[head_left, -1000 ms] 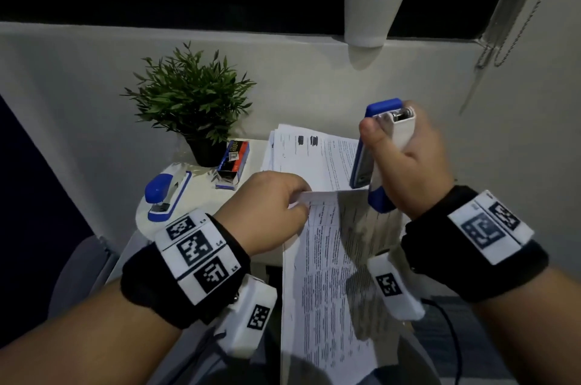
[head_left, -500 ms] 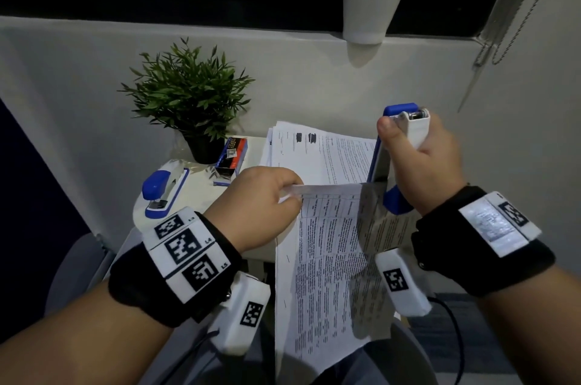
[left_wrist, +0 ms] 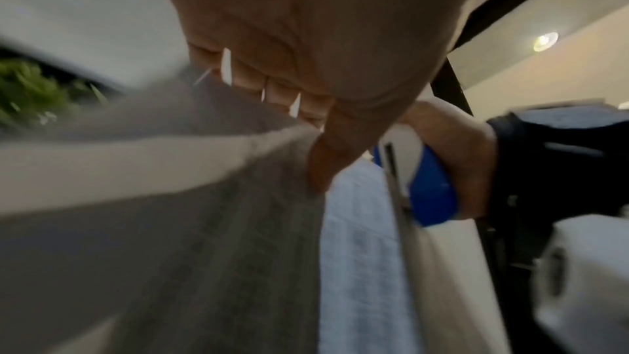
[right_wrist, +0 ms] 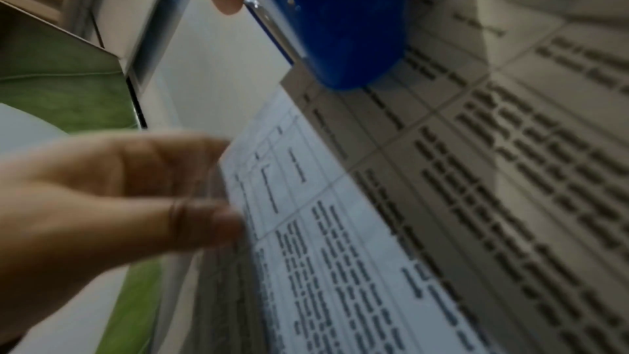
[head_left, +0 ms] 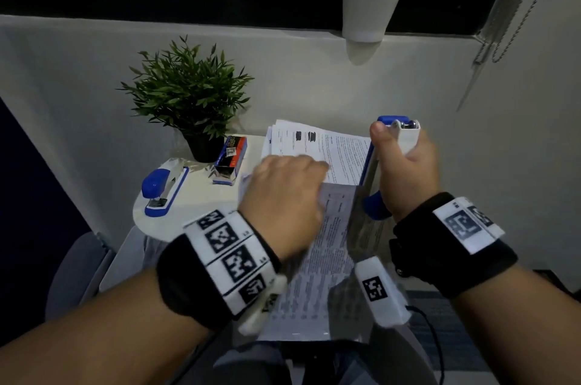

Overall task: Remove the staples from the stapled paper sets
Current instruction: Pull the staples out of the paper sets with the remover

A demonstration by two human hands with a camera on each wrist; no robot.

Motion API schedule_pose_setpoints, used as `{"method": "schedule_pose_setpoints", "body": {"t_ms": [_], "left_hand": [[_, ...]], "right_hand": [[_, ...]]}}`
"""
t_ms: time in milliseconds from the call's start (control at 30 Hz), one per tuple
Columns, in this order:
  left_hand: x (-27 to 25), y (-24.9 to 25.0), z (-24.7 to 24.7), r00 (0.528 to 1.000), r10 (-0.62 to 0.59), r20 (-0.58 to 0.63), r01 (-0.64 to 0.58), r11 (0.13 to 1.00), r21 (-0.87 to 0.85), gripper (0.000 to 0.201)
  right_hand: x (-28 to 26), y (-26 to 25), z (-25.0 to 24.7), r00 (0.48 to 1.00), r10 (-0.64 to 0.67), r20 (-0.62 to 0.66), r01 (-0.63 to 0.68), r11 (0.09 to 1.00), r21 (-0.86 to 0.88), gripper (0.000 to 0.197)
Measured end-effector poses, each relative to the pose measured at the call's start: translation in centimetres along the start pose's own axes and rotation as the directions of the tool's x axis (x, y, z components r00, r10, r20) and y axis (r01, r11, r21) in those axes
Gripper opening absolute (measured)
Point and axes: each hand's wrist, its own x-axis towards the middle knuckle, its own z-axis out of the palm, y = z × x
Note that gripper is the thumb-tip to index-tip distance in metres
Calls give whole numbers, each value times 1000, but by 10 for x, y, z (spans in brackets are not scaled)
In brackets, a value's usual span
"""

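Stapled paper set (head_left: 327,246) hangs at centre-bottom of head view, top edge pinched btwn thumb & fingers of left hand (head_left: 283,196). Right hand (head_left: 405,170), centre-right, wrapped around upright blue/white stapler (head_left: 405,136), its blue end at the sheet's top-right corner. Paper stack (head_left: 317,145) behind; 2nd stapler (head_left: 163,189), staple box (head_left: 231,158), plant (head_left: 188,92) mid-left.

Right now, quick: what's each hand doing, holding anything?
Left hand: fingers curled, pinching the top edge of the paper set.
Right hand: wrapped around the blue and white stapler, held upright beside the sheets.
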Motion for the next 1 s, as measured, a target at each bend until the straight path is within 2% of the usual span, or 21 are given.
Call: {"method": "schedule_pose_setpoints", "body": {"t_ms": [67,200,300,467,600,667,767,933,1000], "left_hand": [[4,17,-1,998,44,39,-39,992,-121,29],[12,15,6,992,-14,123,56,936,-348,47],[11,13,8,991,-16,134,72,902,-425,46],[12,16,10,996,-59,74,84,911,-403,33],[13,15,13,996,-64,62,84,905,-416,33],[15,11,15,995,-21,94,56,922,-384,34],[18,-1,18,981,70,182,-18,962,-272,22],[22,-24,35,961,1,277,83,954,-289,21],[25,-27,42,953,-25,303,131,934,-334,20]], "right_hand": [[-5,-3,8,1000,-28,12,28,999,28,34],[-13,-6,11,998,-49,33,46,995,92,32],[-15,-7,11,996,-81,36,78,993,84,31],[-13,-8,13,996,-77,33,73,991,111,29],[-10,-6,14,996,-68,56,62,993,102,30],[-10,-2,13,996,-60,70,53,994,92,35],[-13,4,7,995,-53,90,48,997,62,46],[-11,1,-17,992,-51,-112,65,990,126,36],[-14,-2,-25,988,-93,-124,102,992,70,32]]}}
